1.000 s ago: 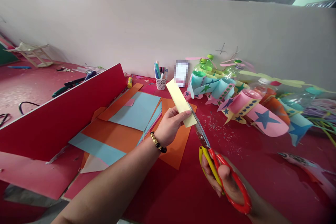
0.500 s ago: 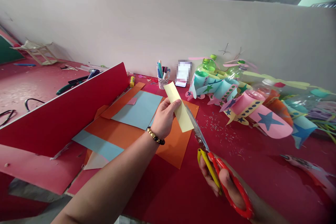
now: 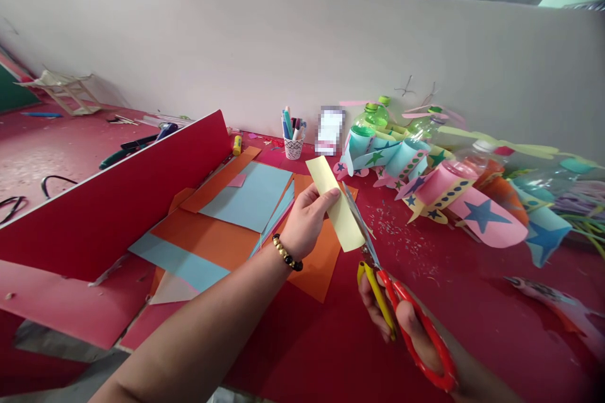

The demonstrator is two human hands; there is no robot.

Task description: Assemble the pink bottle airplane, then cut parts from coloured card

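Note:
My left hand (image 3: 306, 220) pinches a pale yellow paper strip (image 3: 347, 225) between thumb and fingers, above orange sheets. A beaded bracelet (image 3: 286, 253) circles that wrist. In my right hand (image 3: 416, 327) are scissors (image 3: 428, 337) with one red and one yellow handle. Their blades point up and away from me, along the strip's right long edge. A thin sliver of paper shows beside the blades. Below and left of my left hand lie blue sheets (image 3: 246, 195) and orange sheets (image 3: 208, 236) of paper.
A red upright board (image 3: 127, 195) stands at the left. Farther back are a cup of pens (image 3: 293, 148), a phone (image 3: 329, 132) and a glue stick (image 3: 237, 145). Decorated bottle planes (image 3: 454, 189) crowd the right side, with a hot glue gun-like tool (image 3: 553, 299) nearer me. Paper scraps (image 3: 401, 239) dot the table.
My left hand and the yellow strip have shifted right and slightly down, toward the scissor handles. A thin sliver now shows beside the blades. The scissors have barely moved.

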